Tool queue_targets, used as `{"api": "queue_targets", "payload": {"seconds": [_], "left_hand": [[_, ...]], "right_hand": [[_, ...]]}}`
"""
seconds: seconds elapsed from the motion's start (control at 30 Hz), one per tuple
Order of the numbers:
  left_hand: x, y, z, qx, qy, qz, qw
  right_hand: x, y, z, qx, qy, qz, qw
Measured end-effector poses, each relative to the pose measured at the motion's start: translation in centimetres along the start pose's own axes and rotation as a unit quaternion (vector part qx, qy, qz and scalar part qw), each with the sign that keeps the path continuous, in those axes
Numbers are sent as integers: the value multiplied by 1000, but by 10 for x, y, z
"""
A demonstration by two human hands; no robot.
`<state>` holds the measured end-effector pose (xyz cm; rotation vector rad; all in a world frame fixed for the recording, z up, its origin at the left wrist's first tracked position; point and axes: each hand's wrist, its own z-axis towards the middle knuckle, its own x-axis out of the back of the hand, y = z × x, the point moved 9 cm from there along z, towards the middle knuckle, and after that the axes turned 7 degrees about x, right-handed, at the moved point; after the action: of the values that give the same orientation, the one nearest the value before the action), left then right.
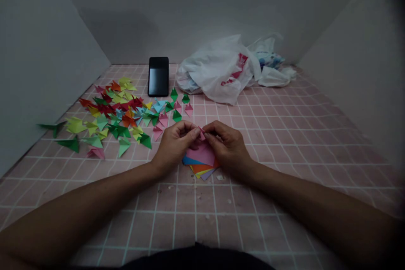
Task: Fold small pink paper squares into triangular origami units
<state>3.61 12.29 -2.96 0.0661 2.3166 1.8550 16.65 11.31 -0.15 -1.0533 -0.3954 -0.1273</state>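
Between my fingertips is a small folded piece of pink paper (201,134), standing up to a narrow point. My left hand (181,140) pinches it from the left, with thumb and forefinger closed on it. My right hand (226,142) pinches its right side in the same way. Just beneath both hands lies a fanned stack of square coloured paper (202,155), pink on top, with blue, orange, yellow and purple corners showing. My hands hide part of the stack and the lower part of the folded piece.
Many folded paper cranes (118,124) in several colours spread over the left of the pink checked tablecloth (196,219). A black phone (158,76) leans upright behind them. White plastic bags (221,67) lie at the back. Pale walls (196,8) enclose three sides.
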Motion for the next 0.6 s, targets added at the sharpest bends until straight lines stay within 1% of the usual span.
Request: {"api": "queue_targets", "payload": {"seconds": [0.27,0.47,0.6], "left_hand": [[1,2,1,-2,13,20,1000],[2,8,-2,-15,39,55,998],[2,6,-2,-13,34,41,999]], "right_hand": [[-2,-3,0,14,-10,-2,1000],[-2,-6,0,19,-11,-14,1000],[-1,-7,1,22,-7,-16,1000]]}}
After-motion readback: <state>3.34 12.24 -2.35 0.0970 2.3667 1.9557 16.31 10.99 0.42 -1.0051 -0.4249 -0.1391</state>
